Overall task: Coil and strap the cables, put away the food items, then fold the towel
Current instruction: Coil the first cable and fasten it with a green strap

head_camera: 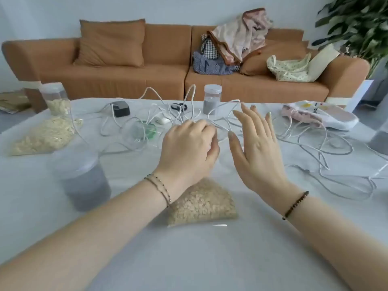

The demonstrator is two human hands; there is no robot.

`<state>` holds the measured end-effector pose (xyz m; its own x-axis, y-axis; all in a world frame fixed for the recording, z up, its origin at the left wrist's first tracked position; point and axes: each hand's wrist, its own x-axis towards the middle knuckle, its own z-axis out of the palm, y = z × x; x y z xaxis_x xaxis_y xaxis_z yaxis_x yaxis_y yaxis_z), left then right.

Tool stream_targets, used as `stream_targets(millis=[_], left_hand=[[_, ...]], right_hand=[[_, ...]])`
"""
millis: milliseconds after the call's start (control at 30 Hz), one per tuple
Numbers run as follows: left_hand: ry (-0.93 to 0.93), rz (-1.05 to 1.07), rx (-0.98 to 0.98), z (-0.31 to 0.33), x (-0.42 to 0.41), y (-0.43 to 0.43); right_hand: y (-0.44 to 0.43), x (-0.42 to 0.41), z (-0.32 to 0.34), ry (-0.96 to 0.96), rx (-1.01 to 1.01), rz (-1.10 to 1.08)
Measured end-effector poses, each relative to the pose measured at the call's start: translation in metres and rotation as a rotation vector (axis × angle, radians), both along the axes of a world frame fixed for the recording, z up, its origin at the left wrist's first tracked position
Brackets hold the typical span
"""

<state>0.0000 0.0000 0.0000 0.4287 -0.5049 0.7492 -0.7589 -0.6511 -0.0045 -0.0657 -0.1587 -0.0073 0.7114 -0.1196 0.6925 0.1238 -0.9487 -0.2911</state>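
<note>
White cables lie tangled across the middle and right of the white table. My left hand hovers over the tangle's near edge with its fingers curled down; what they touch is hidden. My right hand is beside it, fingers spread, holding nothing. A clear bag of oats lies just under my left wrist. Another oat bag lies at the left. A pink and white towel sits at the far right.
A grey-filled jar stands near left, one at the back, an oat jar at far left. A dark adapter, black straps and a green-lidded clear container lie among the cables. An orange sofa is behind.
</note>
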Motion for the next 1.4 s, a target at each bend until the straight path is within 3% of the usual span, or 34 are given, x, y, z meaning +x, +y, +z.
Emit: stream_targets(millis=[100,300,533,1033,1333,1400], left_hand=[[0.012,0.072,-0.063,-0.019,-0.019,0.007],[0.073,0.102,-0.375,-0.027,-0.051,0.05],[0.188,0.073,-0.362,-0.043,-0.064,0.076],[0.196,-0.089,-0.273,-0.04,-0.077,0.067],[0.304,-0.027,-0.27,-0.042,-0.063,0.065],[0.303,-0.011,-0.259,-0.041,-0.053,0.067]], right_hand=[[0.001,-0.013,-0.013,-0.048,-0.006,-0.005],[0.018,-0.058,-0.028,-0.137,0.003,-0.111],[0.033,-0.094,-0.036,-0.036,0.114,-0.262],[0.013,-0.054,-0.035,0.087,0.099,-0.189],[-0.007,-0.056,-0.033,-0.168,0.445,-0.122],[-0.018,-0.062,-0.029,-0.146,0.425,-0.118]])
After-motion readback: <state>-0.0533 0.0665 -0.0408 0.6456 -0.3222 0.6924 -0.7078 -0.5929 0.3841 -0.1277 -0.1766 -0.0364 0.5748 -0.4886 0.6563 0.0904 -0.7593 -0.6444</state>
